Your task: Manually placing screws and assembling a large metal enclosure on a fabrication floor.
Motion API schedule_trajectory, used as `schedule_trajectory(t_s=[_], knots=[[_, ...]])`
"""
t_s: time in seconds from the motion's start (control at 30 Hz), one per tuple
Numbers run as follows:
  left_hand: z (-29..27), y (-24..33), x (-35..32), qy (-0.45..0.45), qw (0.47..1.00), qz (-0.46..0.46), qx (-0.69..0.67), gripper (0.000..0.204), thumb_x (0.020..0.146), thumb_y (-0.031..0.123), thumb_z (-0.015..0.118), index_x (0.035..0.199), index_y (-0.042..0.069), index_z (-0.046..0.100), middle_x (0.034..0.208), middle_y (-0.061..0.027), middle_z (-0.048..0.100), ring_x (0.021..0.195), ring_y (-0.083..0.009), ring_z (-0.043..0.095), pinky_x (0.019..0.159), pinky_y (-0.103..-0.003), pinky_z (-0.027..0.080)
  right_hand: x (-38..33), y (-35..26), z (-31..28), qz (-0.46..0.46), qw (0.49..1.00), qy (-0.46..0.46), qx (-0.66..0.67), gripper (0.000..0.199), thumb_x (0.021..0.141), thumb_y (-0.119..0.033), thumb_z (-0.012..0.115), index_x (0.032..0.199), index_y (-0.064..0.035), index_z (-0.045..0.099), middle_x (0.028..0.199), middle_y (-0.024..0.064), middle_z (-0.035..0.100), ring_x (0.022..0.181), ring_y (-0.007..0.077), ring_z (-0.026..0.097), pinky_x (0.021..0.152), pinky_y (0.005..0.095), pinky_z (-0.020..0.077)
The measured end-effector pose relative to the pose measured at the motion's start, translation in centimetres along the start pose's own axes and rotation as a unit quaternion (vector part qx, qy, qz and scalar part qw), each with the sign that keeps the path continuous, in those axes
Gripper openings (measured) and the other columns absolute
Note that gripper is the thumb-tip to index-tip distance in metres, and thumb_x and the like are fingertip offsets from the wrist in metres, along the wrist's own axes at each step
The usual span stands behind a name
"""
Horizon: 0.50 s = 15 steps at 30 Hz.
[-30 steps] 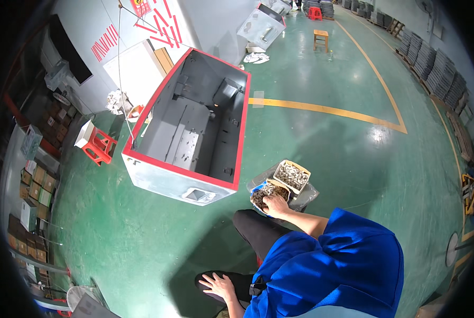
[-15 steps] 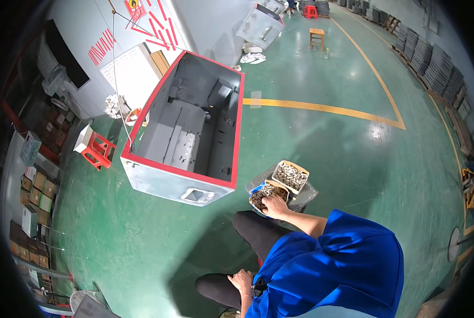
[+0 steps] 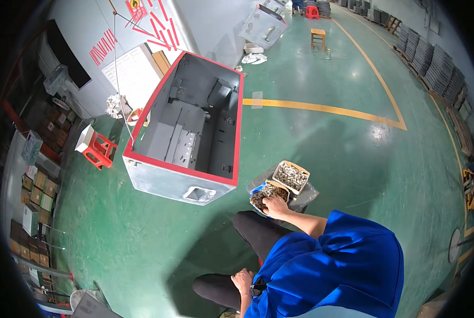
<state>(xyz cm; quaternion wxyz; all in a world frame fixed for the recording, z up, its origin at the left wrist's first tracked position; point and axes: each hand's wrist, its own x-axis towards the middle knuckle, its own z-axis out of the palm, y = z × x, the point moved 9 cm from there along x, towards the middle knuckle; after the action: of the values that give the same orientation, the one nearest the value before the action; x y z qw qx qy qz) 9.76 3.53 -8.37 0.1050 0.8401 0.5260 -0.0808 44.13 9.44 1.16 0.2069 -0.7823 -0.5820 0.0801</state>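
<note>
My right hand (image 3: 274, 205) reaches into a box of small brownish metal pieces (image 3: 265, 196), its fingers bent down among them. The fingertips are hidden, so anything pinched there cannot be made out. Right behind it stands a second box of small silvery pieces (image 3: 291, 177). Both boxes sit on a low grey support (image 3: 307, 196). Resting on my left thigh, my left hand (image 3: 243, 280) holds nothing, its fingers lying loosely over the dark trousers. Ahead and to the left is a large grey metal cabinet (image 3: 208, 183) with a red rim, its open side facing up.
A red stool (image 3: 100, 151) with a white box on it stands left of the cabinet. Farther off are a wooden stool (image 3: 317, 38) and another grey cabinet (image 3: 263, 27). Stacked grey parts (image 3: 437, 69) line the right wall. Cartons (image 3: 45, 185) fill shelves at left.
My right hand stays in the box of brownish pieces, and my left hand stays on my thigh. The view has shifted very slightly.
</note>
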Motion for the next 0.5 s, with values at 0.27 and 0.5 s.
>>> schedule_trajectory(t_s=[0.27, 0.5], knots=[[-1.9, 4.0, -1.0, -0.119, 0.981, 0.047, -0.148, 0.027, 0.080, 0.038, 0.057, 0.090, 0.017, 0.070, 0.083, -0.0118, 0.069, 0.081, -0.0302, 0.067, 0.071, -0.043, 0.052, 0.1, 0.4, 0.3, 0.009, 1.000, -0.008, 0.002, 0.031, 0.073, -0.028, 0.068, 0.091, -0.0056, 0.058, 0.092, 0.0147, 0.065, 0.097, 0.0293, 0.060, 0.088, 0.0420, 0.0448], [-2.0, 5.4, -0.7, -0.127, 0.953, 0.025, -0.275, 0.029, 0.082, 0.035, 0.060, 0.088, 0.008, 0.069, 0.076, -0.0139, 0.067, 0.074, -0.0285, 0.067, 0.065, -0.038, 0.050, 0.1, 0.6, 0.2, 0.015, 1.000, -0.016, -0.003, 0.031, 0.074, -0.028, 0.068, 0.093, -0.0057, 0.057, 0.093, 0.0141, 0.065, 0.097, 0.0291, 0.059, 0.087, 0.0419, 0.0449]])
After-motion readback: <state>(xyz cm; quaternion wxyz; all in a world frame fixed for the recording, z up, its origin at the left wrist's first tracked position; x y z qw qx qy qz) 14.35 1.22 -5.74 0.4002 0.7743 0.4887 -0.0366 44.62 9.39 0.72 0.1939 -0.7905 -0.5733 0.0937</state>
